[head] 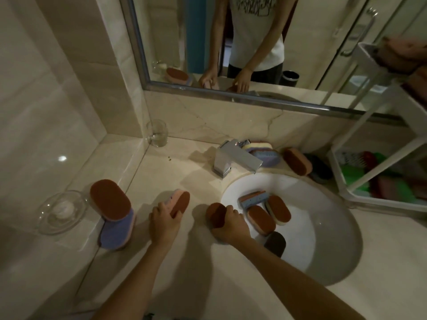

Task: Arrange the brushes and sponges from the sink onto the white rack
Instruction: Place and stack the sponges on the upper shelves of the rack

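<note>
dim bathroom, beige tabletop (175, 262): left hand (164, 221) clamped a pink sponge (179, 202), right hand (227, 224) a brown-topped sponge (216, 214) beside the sink (323, 245). more sponges lay inside. next, i judged, both needed carrying right to the white rack (379, 144).

The setting is a dim bathroom with warm, low lighting. Glossy beige wall tiles (46, 93) fill the left of the frame and carry a small bright light reflection at centre left. A beige stone countertop (166, 172) spans the lower frame. A metal-framed mirror (307, 42) occupies the upper centre and right, mounted above a tiled backsplash (208, 116) that shows a thin crack line. A chrome square faucet (233, 158) stands at frame centre. A clear glass cup (157, 133) sits in the back corner, and a glass soap dish (61, 212) sits at lower left.
</note>
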A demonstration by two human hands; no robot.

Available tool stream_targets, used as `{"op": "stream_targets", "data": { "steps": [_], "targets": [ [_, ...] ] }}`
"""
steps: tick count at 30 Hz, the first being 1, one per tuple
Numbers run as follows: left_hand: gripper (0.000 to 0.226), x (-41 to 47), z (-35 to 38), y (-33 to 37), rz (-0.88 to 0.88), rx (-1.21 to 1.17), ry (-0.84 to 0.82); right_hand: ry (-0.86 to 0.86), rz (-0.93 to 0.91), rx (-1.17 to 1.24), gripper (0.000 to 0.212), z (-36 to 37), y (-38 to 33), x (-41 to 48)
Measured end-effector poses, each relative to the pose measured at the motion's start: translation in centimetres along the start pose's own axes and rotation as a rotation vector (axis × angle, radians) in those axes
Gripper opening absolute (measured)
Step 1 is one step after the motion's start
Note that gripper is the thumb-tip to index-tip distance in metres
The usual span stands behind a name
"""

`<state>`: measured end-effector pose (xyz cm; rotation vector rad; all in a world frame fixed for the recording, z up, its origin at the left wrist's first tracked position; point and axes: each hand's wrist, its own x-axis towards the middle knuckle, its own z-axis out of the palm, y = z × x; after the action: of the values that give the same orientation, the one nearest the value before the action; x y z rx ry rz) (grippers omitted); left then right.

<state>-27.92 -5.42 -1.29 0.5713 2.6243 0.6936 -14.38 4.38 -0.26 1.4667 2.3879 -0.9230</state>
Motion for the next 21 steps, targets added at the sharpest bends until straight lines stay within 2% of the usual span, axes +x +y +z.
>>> {"op": "stream_targets", "data": {
  "steps": [4,8,11,16,21],
  "targets": [
    [0.037,-0.3,-2.4,6.0,-0.055,-0.429,-0.017,0.252,-0.025,0.120,0.067,-5.1,-0.3,0.2],
    [0.032,-1.2,-5.4,14.7,0.070,-0.728,-0.077,0.544,-0.140,0.229,0.072,-12.7,-0.9,-0.6],
    [0.031,-2.3,-7.0,21.2,0.176,-0.826,-0.138,0.734,-0.207,0.234,0.075,-18.5,-0.4,-2.1],
    [0.035,-4.3,-8.1,30.1,0.321,-0.955,-0.292,0.877,-0.177,0.258,0.056,-27.1,2.0,-4.3],
    [0.043,-6.6,-7.3,38.5,0.403,-0.948,-0.400,0.986,-0.120,0.193,0.045,-34.4,6.4,-6.3]
  ]
}}
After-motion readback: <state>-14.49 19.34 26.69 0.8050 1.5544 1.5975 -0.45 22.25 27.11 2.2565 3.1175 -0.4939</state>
